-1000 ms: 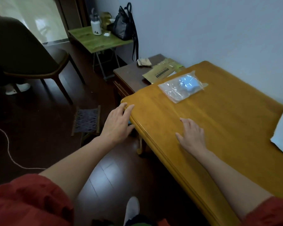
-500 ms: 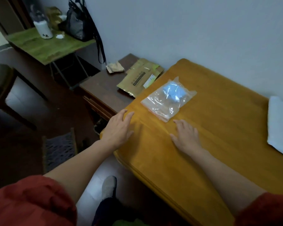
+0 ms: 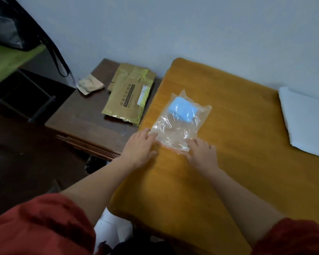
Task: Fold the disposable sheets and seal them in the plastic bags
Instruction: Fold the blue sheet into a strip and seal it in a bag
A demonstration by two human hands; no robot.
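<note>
A clear plastic bag (image 3: 180, 124) lies flat on the yellow wooden table (image 3: 238, 144), with a folded blue sheet (image 3: 182, 109) inside its far end. My left hand (image 3: 139, 146) touches the bag's near left corner with straight fingers. My right hand (image 3: 201, 153) rests flat on the bag's near right corner. Neither hand grips it.
A white folded cloth (image 3: 307, 120) lies at the table's right edge. Left of the table stands a dark side table (image 3: 81, 118) with a yellow-green mailer (image 3: 129, 96) and a crumpled paper (image 3: 90, 85). A black bag (image 3: 9, 24) hangs at the upper left.
Both hands slid forward over the table and now touch the bag's near corners. The camera moved closer and turned right.
</note>
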